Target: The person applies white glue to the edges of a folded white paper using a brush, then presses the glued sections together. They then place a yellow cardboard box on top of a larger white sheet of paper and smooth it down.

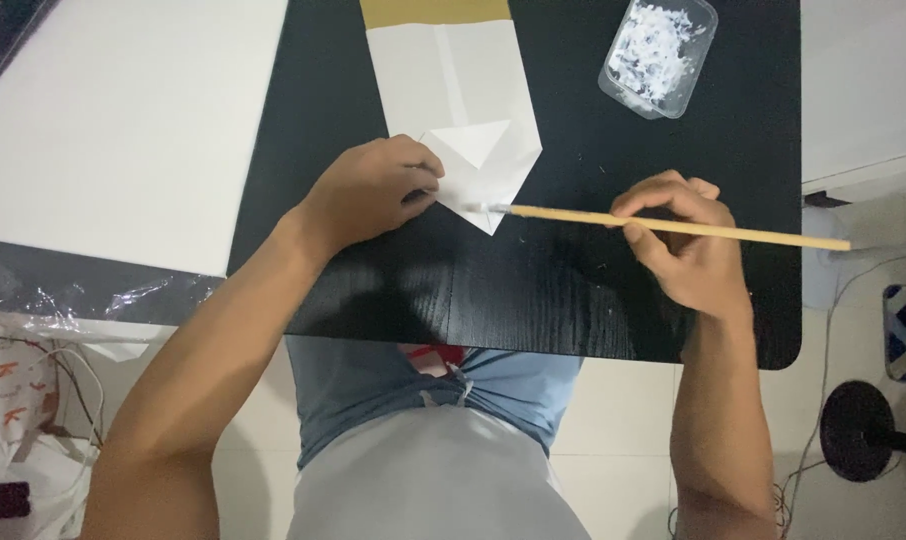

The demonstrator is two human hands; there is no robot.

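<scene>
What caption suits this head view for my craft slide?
Left hand pins folded white paper while right hand brushes its tip with a wooden brush.

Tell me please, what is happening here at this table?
A person sits at a black table and works on a folded white paper with a pointed lower end. The left hand presses the paper down near its point. The right hand holds a thin wooden brush, whose tip touches the paper's point. A clear plastic tub of white material stands further back. A large white sheet lies to the left.
</scene>
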